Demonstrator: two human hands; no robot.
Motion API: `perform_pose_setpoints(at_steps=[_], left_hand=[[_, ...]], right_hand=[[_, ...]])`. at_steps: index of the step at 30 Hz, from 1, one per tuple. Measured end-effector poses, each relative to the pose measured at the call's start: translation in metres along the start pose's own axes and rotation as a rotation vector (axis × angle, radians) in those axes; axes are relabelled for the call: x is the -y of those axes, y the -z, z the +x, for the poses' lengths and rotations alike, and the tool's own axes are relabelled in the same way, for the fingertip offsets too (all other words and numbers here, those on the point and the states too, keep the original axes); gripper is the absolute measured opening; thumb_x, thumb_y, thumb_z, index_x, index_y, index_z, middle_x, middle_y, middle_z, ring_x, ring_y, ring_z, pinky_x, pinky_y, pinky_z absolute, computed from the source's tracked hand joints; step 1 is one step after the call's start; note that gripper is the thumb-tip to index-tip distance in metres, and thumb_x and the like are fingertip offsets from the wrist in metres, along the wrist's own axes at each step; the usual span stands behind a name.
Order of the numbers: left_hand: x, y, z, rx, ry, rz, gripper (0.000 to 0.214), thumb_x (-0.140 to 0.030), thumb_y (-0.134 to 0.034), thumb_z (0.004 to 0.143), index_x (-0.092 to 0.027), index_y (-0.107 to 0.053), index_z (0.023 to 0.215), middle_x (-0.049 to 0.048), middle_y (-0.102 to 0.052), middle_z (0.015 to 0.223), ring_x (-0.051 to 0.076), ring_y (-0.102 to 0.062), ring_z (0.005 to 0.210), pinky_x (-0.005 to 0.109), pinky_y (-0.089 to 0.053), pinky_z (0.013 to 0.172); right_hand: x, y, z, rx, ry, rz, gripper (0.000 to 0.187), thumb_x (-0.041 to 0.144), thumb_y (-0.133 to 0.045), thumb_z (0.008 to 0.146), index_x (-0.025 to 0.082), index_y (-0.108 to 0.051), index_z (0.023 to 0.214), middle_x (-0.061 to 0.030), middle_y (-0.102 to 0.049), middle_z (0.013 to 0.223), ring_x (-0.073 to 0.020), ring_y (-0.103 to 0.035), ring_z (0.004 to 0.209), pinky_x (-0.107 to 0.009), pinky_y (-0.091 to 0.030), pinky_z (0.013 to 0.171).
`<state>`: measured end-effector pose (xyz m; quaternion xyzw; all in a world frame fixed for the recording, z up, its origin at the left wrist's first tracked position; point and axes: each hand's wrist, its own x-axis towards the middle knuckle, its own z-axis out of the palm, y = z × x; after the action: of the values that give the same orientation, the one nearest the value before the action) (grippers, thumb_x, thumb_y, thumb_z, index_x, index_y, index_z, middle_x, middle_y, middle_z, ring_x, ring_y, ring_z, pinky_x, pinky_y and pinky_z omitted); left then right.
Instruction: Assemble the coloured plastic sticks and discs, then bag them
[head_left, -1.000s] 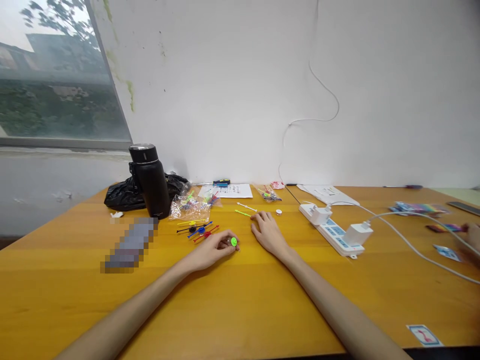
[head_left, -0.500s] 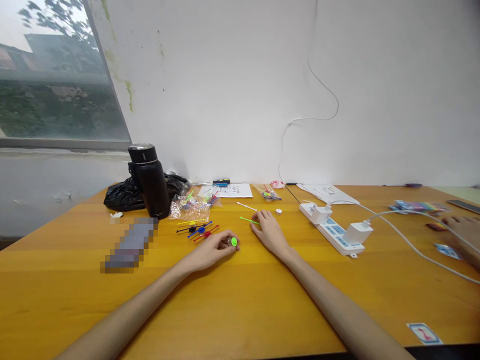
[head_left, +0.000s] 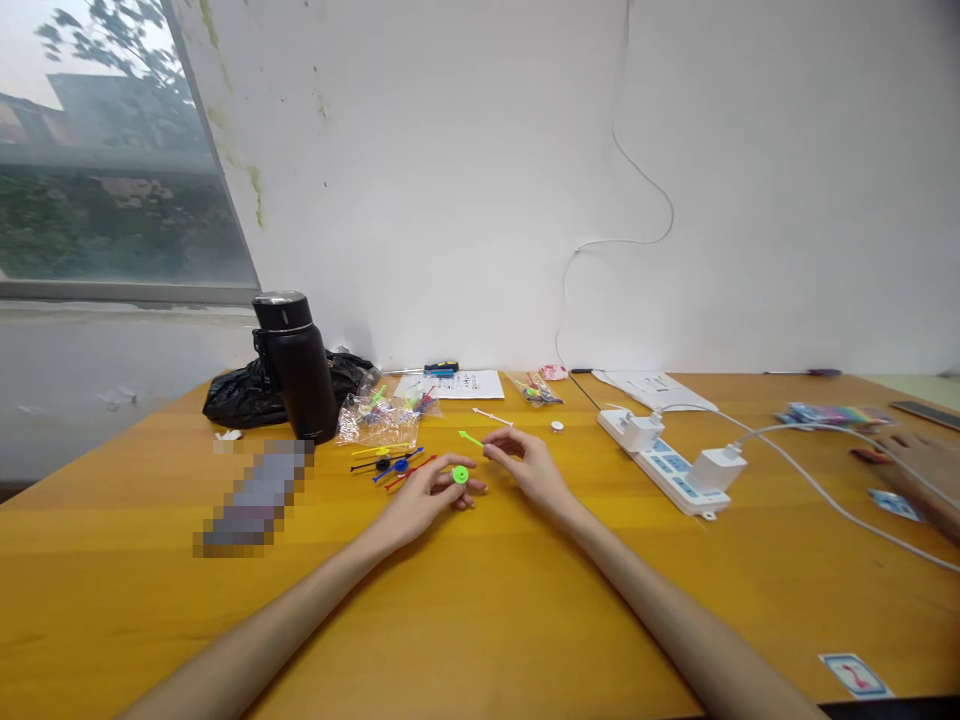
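My left hand (head_left: 433, 500) is closed on a small round green plastic disc (head_left: 460, 475), which faces up between thumb and fingers. Just to the right, my right hand (head_left: 534, 468) pinches a green plastic arrow (head_left: 471, 438), its head pointing left; the rest of the arrow is hidden by the fingers. Beyond my left hand lie a red arrow (head_left: 416, 470), a blue arrow (head_left: 402, 465), a black arrow (head_left: 382, 465) and a yellow arrow (head_left: 384, 450), several with round centres. Farther back are a white arrow (head_left: 493, 416) and a white disc (head_left: 556, 427).
On the left stand a black bottle (head_left: 300, 375), a black plastic bag (head_left: 244, 397) and a blurred-out flat object (head_left: 255, 495). Clear bags of parts (head_left: 375, 420) lie behind. A power strip (head_left: 667, 465) with cables is right; another person's hand (head_left: 911, 465) is at far right.
My right hand has lifted the green arrow off the table and brought it left, toward my left hand. The disc in my left hand now faces more upward.
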<state>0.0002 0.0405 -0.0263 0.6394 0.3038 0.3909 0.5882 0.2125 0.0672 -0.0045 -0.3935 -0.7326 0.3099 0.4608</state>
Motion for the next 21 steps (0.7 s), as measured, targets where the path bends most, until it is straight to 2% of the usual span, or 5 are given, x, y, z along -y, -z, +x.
perform_pose_setpoints(at_steps=[6, 14, 21], left_hand=[[0.002, 0.0, 0.0, -0.026, -0.015, 0.013, 0.039, -0.046, -0.06, 0.092, -0.016, -0.055, 0.116, 0.01, -0.072, 0.1, 0.018, -0.068, 0.084, 0.033, -0.052, 0.084], [-0.002, -0.002, -0.002, 0.031, -0.085, 0.218, 0.032, -0.045, -0.048, 0.098, -0.017, -0.056, 0.112, 0.0072, -0.066, 0.102, 0.018, -0.064, 0.09, 0.033, -0.05, 0.087], [-0.003, -0.001, -0.004, 0.006, -0.091, 0.366, 0.031, -0.043, -0.043, 0.1, -0.017, -0.06, 0.105, 0.0054, -0.062, 0.096, 0.02, -0.063, 0.09, 0.034, -0.049, 0.087]], right_hand=[[0.022, -0.017, -0.012, 0.176, 0.017, 0.083, 0.023, 0.039, -0.061, 0.092, 0.017, -0.067, 0.097, -0.005, -0.072, 0.092, -0.0177, -0.066, 0.085, -0.031, -0.051, 0.082], [0.019, -0.021, -0.014, 0.18, -0.003, 0.103, 0.021, 0.038, -0.063, 0.091, 0.017, -0.066, 0.092, -0.0042, -0.071, 0.087, -0.0168, -0.065, 0.078, -0.03, -0.051, 0.077], [0.022, -0.02, -0.014, 0.186, 0.013, 0.045, 0.02, 0.037, -0.061, 0.092, 0.018, -0.068, 0.094, -0.0048, -0.072, 0.088, -0.0174, -0.065, 0.077, -0.03, -0.049, 0.074]])
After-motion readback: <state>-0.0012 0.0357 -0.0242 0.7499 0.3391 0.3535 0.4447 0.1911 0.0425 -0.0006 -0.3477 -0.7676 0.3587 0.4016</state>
